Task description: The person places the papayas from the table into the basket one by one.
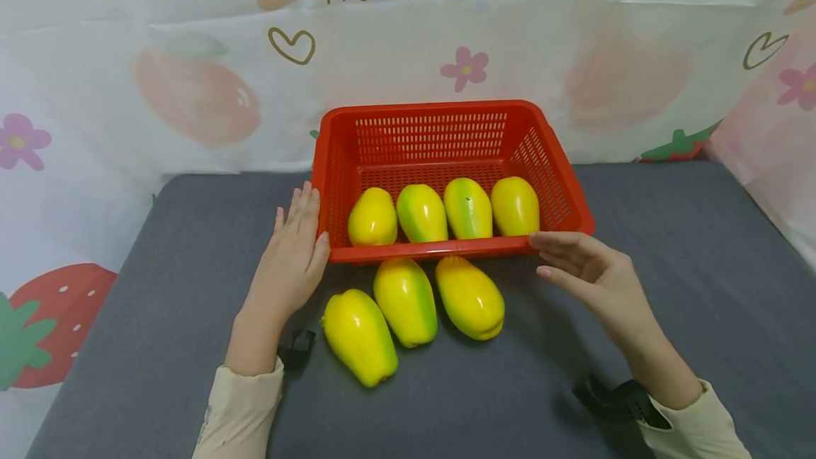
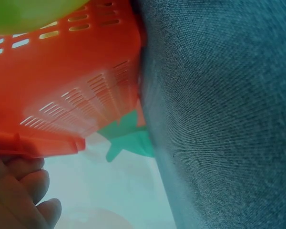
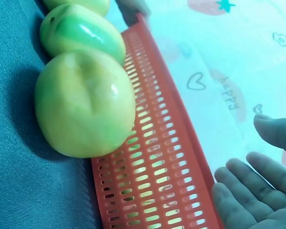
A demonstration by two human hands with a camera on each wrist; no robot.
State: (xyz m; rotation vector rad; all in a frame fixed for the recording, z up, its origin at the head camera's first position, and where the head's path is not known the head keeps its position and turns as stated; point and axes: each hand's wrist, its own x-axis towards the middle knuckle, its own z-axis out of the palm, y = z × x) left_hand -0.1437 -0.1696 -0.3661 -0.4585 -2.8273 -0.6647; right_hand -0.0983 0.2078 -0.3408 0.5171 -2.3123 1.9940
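Observation:
A red plastic basket [image 1: 446, 250] holds a row of several yellow-green papayas [image 1: 422, 212] along its near side. Outside, just in front of it, three more papayas [image 1: 360, 337] lie on the table. My left hand [image 1: 287, 261] lies along the basket's left side, fingers straight and touching the rim. In the left wrist view, the fingertips [image 2: 35, 183] show right at the rim. My right hand [image 1: 589, 271] has its fingertips at the front rim near the right corner, thumb apart and the palm facing inward. Its fingers look relaxed and hold nothing in the right wrist view.
Grey cloth covers the table [image 1: 688, 289]. A printed white sheet [image 1: 382, 55] with fruit, hearts and flowers hangs right behind the basket. Dark straps [image 1: 621, 402] sit around the wrists, below beige sleeves.

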